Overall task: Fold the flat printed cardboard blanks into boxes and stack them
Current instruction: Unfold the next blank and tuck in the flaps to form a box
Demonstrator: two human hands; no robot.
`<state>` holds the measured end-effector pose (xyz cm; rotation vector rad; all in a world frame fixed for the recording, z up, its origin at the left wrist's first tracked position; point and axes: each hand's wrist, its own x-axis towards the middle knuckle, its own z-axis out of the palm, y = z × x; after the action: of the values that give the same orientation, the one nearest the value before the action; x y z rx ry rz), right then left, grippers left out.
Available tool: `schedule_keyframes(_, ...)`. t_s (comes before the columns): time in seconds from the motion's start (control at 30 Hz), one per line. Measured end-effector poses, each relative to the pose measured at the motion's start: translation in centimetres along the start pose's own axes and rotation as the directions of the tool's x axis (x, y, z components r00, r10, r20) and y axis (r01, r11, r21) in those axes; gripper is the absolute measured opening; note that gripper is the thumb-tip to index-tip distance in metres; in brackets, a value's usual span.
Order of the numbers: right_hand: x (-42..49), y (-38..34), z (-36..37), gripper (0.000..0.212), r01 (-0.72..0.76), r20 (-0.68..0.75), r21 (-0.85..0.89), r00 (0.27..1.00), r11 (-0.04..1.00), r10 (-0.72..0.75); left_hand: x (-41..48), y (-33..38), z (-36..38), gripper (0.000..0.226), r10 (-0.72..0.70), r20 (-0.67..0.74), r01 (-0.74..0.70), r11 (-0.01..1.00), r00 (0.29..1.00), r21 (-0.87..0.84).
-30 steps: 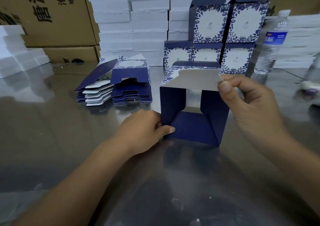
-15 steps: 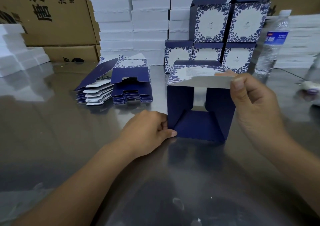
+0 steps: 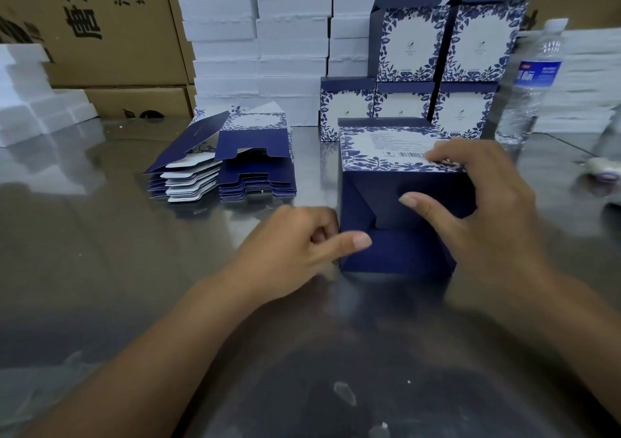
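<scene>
Since half a second ago the white flap has gone down; it is no longer held up over the box (image 3: 386, 252). Right hand (image 3: 487, 209) has dropped onto the box with it. Left hand (image 3: 295, 252) has kept its place at the lower left corner.

- Box: stands on the table (image 3: 100, 269) between the two hands. Printed leaf-pattern face with a barcode is on top, and folded navy panels face me with a small gap at their middle.
- Right fingers (image 3: 450, 155): bent over the far top face, tips by the barcode. Thumb presses the navy panel on the near side, so I read the hand as clasping the box's upper right corner.
- Left fingers (image 3: 319, 226): curled tight against the box's left wall. Thumb lies across the near lower flap, pinching that corner.
- Blanks (image 3: 232, 172): two flat piles beyond the left fingers and off to their left, well apart from them. Top sheets are partly lifted.
- Finished boxes (image 3: 437, 51): stacked in two tiers just beyond the right fingers, behind the box in hand.
- Bottle (image 3: 534, 81): upright, beyond the right fingers and to their right, beside the stack.
</scene>
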<state>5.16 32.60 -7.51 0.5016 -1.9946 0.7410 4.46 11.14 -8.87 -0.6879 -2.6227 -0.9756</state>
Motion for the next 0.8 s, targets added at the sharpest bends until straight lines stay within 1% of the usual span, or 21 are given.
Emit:
schedule_keyframes(0.07,-0.1,0.2,0.1,0.038,0.046,-0.032,-0.028,0.998,0.999,-0.047,0.1,0.4,-0.1,0.045,0.025,-0.167,-0.037,0.997,0.986,-0.071)
schedule_keyframes(0.13,-0.2,0.0,0.2,0.039,0.071,-0.045,-0.038,0.996,0.997,-0.073,0.0,1.0,-0.4,0.031,0.052,-0.342,-0.105,0.985,0.938,-0.138)
schedule_keyframes(0.2,-0.3,-0.4,0.3,0.039,0.101,-0.052,-0.047,0.993,0.994,-0.103,-0.1,1.7,-0.8,0.029,0.102,-0.473,-0.173,0.979,0.875,-0.11)
schedule_keyframes(0.23,-0.4,-0.7,0.3,0.038,0.115,-0.05,-0.053,0.992,0.992,-0.118,-0.1,2.1,-1.0,0.031,0.148,-0.506,-0.208,0.976,0.85,-0.064)
schedule_keyframes(0.27,-0.4,-1.0,0.4,0.037,0.126,-0.044,-0.054,0.991,0.991,-0.128,-0.2,2.4,-1.1,0.033,0.202,-0.515,-0.244,0.97,0.833,-0.013)
schedule_keyframes(0.33,-0.4,-1.5,0.4,0.035,0.14,-0.023,-0.021,0.99,0.99,-0.14,-0.4,3.0,-1.1,0.035,0.305,-0.477,-0.301,0.95,0.824,0.087)
schedule_keyframes(0.43,-0.5,-2.4,0.5,0.024,0.132,0.016,0.134,0.991,0.982,-0.135,-0.5,3.6,-0.6,0.031,0.41,-0.41,-0.355,0.912,0.815,0.206)
schedule_keyframes(0.5,-0.6,-2.8,0.6,0.016,0.066,0.025,0.251,0.997,0.966,-0.075,-0.4,3.5,-0.5,0.028,0.424,-0.424,-0.376,0.906,0.8,0.196)
schedule_keyframes(0.6,-0.5,-3.1,0.7,0.011,0.012,0.009,0.331,1.0,0.944,-0.016,-0.3,3.4,-0.6,0.023,0.425,-0.491,-0.398,0.902,0.76,0.166)
schedule_keyframes(0.7,-0.4,-3.3,0.9,0.008,0.005,-0.034,0.374,0.999,0.927,0.008,-0.2,3.5,-0.5,0.018,0.41,-0.537,-0.4,0.906,0.737,0.142)
schedule_keyframes(0.8,-0.3,-3.2,1.2,0.008,0.055,-0.082,0.328,0.996,0.943,-0.03,-0.2,3.6,-0.4,0.015,0.403,-0.561,-0.394,0.908,0.723,0.144)
